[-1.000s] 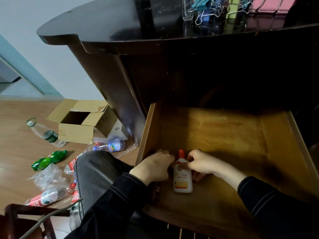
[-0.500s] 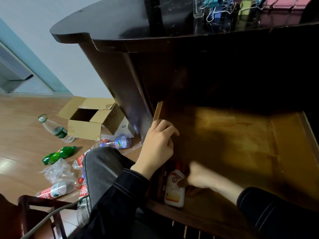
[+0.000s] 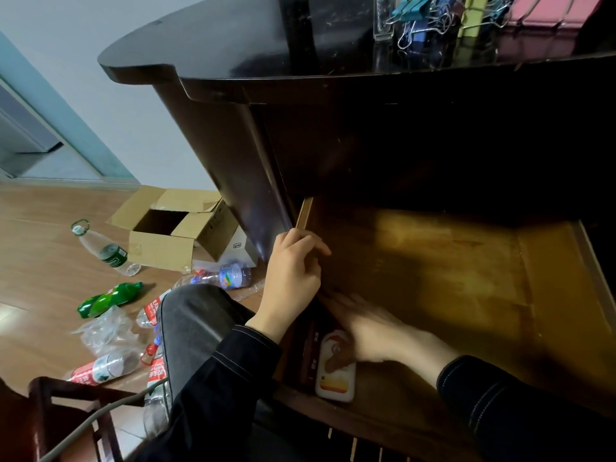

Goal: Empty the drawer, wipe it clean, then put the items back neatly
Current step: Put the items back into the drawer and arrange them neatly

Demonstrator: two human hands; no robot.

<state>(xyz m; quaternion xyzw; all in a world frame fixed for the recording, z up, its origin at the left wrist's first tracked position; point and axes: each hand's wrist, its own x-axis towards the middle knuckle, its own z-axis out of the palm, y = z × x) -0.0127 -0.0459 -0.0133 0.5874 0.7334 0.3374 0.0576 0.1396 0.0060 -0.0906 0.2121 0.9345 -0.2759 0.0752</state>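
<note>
Wooden drawer (image 3: pixel 466 278) steadied: left hand (image 3: pixel 293 278) fingers clamped on its wall; blurred right hand (image 3: pixel 376 331) fingers unreadable; white plastic glue bottle (image 3: pixel 335 378) should sit flush.

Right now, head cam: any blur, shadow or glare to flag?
Head view: right hand is motion-smeared, left hand on the drawer wall is sharp; the drawer's back sits in deep shadow under the desk, whose glossy top shows glare; wide-angle bends its edges.
</note>
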